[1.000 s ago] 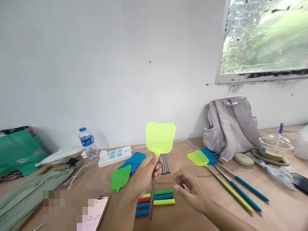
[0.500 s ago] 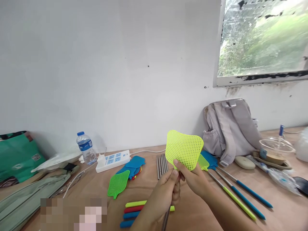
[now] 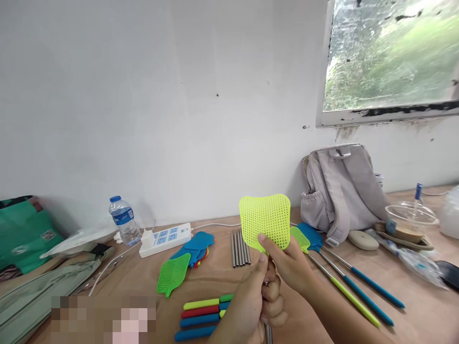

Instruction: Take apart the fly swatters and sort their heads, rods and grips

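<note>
A yellow-green fly swatter head point(image 3: 265, 217), square and full of small holes, stands upright in front of me. My right hand point(image 3: 287, 263) pinches its lower edge, thumb on the near face. Just below, my left hand point(image 3: 263, 301) is wrapped round a metal rod point(image 3: 268, 332) whose upper end meets the neck of the swatter head; the joint itself is hidden by fingers. Left of my hands lie several coloured handle grips point(image 3: 201, 310) in yellow, red, blue and green. Behind them are several bare metal rods point(image 3: 240, 248) side by side.
Loose swatter heads, green point(image 3: 174, 273) and blue point(image 3: 197, 243), lie left of centre beside a white power strip point(image 3: 167, 239) and a water bottle point(image 3: 124, 220). Whole swatters point(image 3: 353, 301) lie at right, before a grey backpack point(image 3: 340, 191). A plastic cup point(image 3: 410, 222) stands farther right.
The swatter head has turned more upright and shifted slightly left. My left hand has moved a little right with the rod, which now points straighter up.
</note>
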A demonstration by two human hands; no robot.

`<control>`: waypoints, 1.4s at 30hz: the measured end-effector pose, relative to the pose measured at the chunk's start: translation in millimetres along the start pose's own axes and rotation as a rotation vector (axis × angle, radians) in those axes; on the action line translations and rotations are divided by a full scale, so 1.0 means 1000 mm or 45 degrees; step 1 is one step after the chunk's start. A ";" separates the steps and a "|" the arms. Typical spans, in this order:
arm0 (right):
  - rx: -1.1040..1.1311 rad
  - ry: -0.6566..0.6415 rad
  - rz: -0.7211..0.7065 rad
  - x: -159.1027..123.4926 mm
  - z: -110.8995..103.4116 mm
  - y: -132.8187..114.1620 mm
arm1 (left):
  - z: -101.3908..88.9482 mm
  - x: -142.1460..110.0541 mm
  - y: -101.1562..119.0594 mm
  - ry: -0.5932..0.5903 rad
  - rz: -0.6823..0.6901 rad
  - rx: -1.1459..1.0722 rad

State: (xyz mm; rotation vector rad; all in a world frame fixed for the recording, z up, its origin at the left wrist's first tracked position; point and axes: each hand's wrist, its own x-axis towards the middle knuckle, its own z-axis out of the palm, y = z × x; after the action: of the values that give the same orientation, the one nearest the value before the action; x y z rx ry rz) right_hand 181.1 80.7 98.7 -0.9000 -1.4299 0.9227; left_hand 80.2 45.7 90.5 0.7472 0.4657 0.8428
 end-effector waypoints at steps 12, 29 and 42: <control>0.200 0.170 0.037 -0.006 -0.003 -0.011 | 0.001 -0.004 0.000 -0.467 -0.131 -0.242; 0.625 1.161 -0.419 0.031 -0.094 -0.047 | -0.005 0.004 -0.054 0.179 0.156 1.036; 0.175 -0.024 0.214 0.026 -0.070 -0.023 | -0.025 0.017 -0.052 0.046 0.118 0.287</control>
State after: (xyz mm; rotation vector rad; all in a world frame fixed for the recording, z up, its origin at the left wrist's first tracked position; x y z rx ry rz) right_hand 248.9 97.9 132.8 -0.9204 -1.3040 1.1439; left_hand 99.6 46.3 34.1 0.9686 0.5679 0.9001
